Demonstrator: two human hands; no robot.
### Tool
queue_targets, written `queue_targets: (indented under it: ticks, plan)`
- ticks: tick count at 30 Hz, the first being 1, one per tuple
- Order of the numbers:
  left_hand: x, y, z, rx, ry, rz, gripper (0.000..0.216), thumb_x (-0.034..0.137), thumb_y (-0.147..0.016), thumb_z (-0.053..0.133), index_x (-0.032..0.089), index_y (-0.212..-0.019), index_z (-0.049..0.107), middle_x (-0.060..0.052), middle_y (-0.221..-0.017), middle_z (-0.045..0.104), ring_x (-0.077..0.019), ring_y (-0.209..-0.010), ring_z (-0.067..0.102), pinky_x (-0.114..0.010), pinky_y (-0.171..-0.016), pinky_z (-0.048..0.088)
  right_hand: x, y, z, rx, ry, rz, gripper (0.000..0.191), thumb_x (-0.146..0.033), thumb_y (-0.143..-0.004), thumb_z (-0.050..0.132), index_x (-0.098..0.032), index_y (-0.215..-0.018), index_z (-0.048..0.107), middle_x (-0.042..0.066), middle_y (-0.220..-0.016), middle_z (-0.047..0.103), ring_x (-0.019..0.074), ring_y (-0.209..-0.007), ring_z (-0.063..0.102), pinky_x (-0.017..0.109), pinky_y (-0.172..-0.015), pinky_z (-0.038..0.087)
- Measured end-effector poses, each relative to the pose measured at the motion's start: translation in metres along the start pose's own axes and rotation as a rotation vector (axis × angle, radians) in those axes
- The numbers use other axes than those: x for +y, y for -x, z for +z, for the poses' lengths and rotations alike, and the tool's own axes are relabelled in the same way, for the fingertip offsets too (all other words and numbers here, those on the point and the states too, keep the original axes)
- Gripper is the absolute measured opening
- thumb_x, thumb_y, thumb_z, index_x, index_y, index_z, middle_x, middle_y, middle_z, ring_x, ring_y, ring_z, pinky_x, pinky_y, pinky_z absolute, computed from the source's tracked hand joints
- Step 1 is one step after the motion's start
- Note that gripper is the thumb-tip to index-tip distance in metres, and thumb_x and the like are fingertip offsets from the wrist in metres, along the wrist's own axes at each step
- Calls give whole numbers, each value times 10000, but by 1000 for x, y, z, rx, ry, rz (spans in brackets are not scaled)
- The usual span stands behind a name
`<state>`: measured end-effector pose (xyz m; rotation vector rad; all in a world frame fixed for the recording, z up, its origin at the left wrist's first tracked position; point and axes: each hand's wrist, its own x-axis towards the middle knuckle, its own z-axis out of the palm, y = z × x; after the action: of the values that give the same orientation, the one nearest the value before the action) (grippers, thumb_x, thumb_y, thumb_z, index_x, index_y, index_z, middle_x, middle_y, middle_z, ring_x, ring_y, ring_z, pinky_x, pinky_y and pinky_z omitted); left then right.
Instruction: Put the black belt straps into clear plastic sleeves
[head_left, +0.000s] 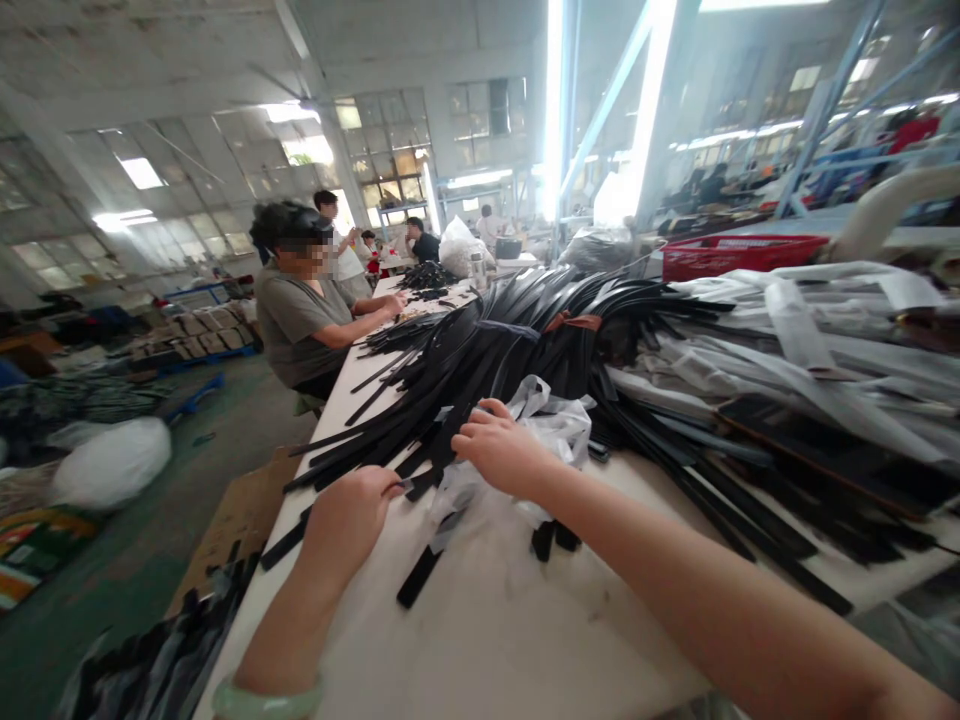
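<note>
My left hand (349,522) is closed at the near left of the table, thumb and fingers pinched on the end of a black strap with a greyish, shiny tip. Further forward, my right hand (504,447) has its fingers curled together over the straps; what sits between its fingertips is hidden. Crumpled clear plastic (559,425) bunches beside and beneath the right hand. Between my arms lies a short black strap (420,575) partly inside a plastic sleeve. Just beyond both hands spreads a big heap of long black straps (457,360), like belt straps, tied in bundles.
The white table (480,650) runs away from me. Plastic-wrapped straps (795,350) pile up at the right, with a red basket (739,257) behind. A co-worker (304,310) works at the left edge. Cardboard (244,510) and more wrapped straps (161,640) lie below left.
</note>
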<state>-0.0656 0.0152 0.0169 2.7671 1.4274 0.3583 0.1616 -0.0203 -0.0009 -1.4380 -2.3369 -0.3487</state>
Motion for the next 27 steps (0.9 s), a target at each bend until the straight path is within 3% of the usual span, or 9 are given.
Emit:
queue_targets:
  ticks: [3,7,9,13,16,21,27]
  plan:
    - [10,2,3,-18,-43,66,260,254,-870,426,202,-843,679,-62,-880,694,-229,-850,625,-304,-704,417,-19,-1,-4,16,49,-56,113,-151,-867,490,-178,-788,567,36,-733,597,196,-830,506,389,-977,235]
    - [20,4,10,85,1,173,259,240,-889,404,186,-845,653,-63,-879,688,-209,-847,624,-294,-722,432,-40,1,-7,48,32,-125,120,-187,-888,487,-180,-782,543,28,-737,592,193,-803,507,366,-940,285]
    - [15,4,10,125,-19,204,268,236,-900,390,182,-852,648,-66,-885,687,-214,-858,624,-302,-732,439,-34,1,-8,58,31,-114,139,-232,-921,477,-184,-811,547,14,-751,601,184,-813,524,370,-1001,248]
    - [-3,2,4,212,-140,148,238,225,-892,416,183,-904,650,-71,-920,690,-249,-879,627,-342,-747,445,-6,1,-11,16,139,61,199,-324,-946,475,-184,-849,579,19,-788,628,190,-831,559,432,-1071,163]
    - [-4,1,5,217,-135,154,221,206,-885,433,178,-882,652,-68,-906,694,-244,-865,631,-344,-751,453,-5,-2,-15,10,163,62,164,-252,-939,467,-187,-850,588,23,-792,632,190,-833,566,424,-1058,195]
    - [13,3,16,178,-46,283,167,174,-861,495,171,-866,662,-57,-906,698,-215,-873,636,-313,-763,470,-23,1,-23,-1,142,24,140,-150,-881,477,-174,-799,588,39,-746,641,181,-780,584,365,-995,267]
    - [6,4,10,279,10,137,145,200,-874,521,175,-851,662,-51,-864,689,-203,-845,630,-306,-752,469,-15,6,-25,-16,33,45,256,-291,-922,479,-186,-739,626,31,-649,659,150,-647,599,310,-901,319]
